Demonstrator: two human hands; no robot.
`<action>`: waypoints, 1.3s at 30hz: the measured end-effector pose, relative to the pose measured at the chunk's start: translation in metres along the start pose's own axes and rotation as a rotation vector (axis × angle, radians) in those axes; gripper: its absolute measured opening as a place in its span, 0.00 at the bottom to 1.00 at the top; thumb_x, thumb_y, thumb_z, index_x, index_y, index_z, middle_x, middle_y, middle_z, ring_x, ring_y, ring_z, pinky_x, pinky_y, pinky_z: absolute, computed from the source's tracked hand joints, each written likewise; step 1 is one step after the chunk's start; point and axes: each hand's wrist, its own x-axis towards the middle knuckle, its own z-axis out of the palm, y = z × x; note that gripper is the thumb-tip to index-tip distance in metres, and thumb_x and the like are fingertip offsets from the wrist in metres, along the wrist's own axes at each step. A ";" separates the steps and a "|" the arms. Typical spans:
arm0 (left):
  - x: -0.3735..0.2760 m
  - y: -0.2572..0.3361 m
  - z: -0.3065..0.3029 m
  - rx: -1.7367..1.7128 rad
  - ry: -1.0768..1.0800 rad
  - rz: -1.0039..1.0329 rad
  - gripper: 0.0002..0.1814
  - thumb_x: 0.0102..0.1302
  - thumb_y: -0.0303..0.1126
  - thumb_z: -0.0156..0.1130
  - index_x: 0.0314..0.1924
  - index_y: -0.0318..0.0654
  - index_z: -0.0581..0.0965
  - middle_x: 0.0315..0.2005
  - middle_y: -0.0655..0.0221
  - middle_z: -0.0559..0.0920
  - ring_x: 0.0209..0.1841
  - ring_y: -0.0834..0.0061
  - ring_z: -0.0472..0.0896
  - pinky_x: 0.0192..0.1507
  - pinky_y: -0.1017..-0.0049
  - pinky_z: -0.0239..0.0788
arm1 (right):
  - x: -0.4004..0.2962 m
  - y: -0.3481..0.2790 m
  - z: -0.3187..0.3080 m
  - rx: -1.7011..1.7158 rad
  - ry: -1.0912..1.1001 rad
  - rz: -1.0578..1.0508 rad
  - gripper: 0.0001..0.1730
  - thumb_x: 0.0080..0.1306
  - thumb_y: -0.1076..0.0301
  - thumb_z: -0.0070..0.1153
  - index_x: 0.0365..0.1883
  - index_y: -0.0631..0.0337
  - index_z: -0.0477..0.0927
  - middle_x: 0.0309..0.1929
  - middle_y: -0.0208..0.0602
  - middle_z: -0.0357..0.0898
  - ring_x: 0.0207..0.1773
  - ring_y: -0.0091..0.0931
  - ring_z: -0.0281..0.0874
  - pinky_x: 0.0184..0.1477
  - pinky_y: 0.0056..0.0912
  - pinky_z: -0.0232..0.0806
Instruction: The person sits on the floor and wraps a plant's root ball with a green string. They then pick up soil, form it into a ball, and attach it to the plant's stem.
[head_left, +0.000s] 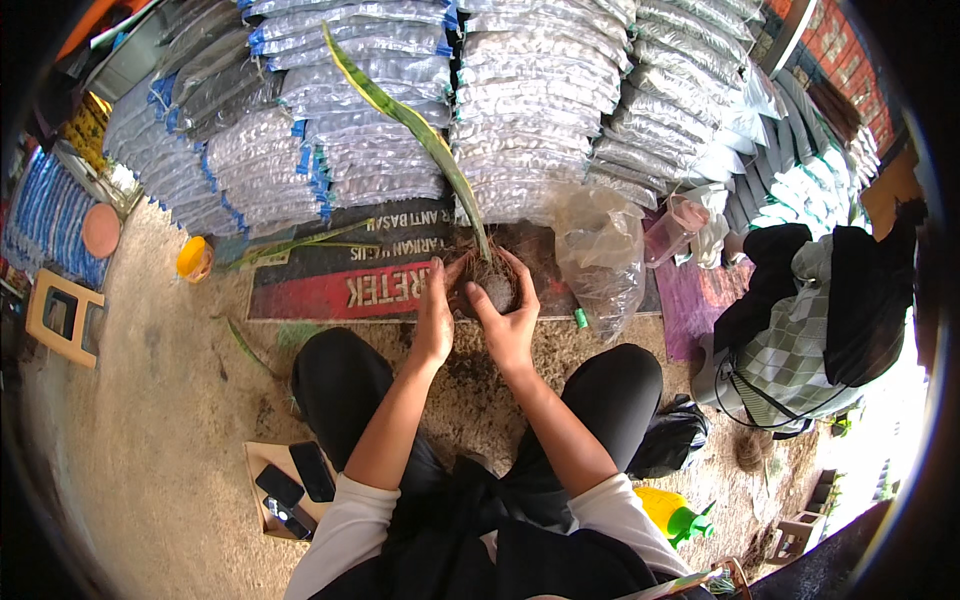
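Between my two hands sits a rounded root ball with brown coconut-like fibre around it and a greyish, speckled face toward me. One long snake plant leaf, green with yellow margins, rises from it and leans to the upper left. My left hand cups the ball's left side, fingers pointing away from me. Around the right side curls my right hand, its thumb across the near face. Below the ball lies a dark and red printed banner. Cut snake plant leaves rest on its left part.
Stacked bags form a wall ahead. A clear plastic bag and small green spool lie right of my hands. A person sits at right. Phones lie left; a yellow sprayer bottle lies right.
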 end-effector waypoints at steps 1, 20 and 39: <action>-0.002 0.009 0.002 -0.010 0.003 -0.033 0.37 0.69 0.58 0.31 0.63 0.33 0.61 0.58 0.62 0.68 0.60 0.70 0.66 0.62 0.67 0.54 | -0.001 -0.002 0.001 0.007 -0.006 -0.014 0.28 0.55 0.75 0.61 0.55 0.68 0.68 0.46 0.41 0.75 0.48 0.25 0.72 0.52 0.29 0.66; -0.003 0.006 0.017 -0.172 0.103 0.033 0.20 0.60 0.36 0.61 0.50 0.35 0.73 0.45 0.67 0.77 0.47 0.77 0.75 0.50 0.74 0.64 | -0.010 0.008 -0.002 -0.494 -0.180 -0.321 0.41 0.66 0.41 0.35 0.70 0.57 0.47 0.73 0.52 0.30 0.74 0.48 0.30 0.68 0.56 0.28; -0.003 0.001 0.031 -0.234 0.260 -0.032 0.16 0.58 0.38 0.65 0.41 0.37 0.75 0.32 0.71 0.77 0.34 0.78 0.76 0.37 0.76 0.69 | 0.011 0.016 -0.001 -0.305 0.152 -0.304 0.30 0.72 0.52 0.29 0.61 0.69 0.60 0.63 0.47 0.59 0.67 0.36 0.53 0.67 0.37 0.44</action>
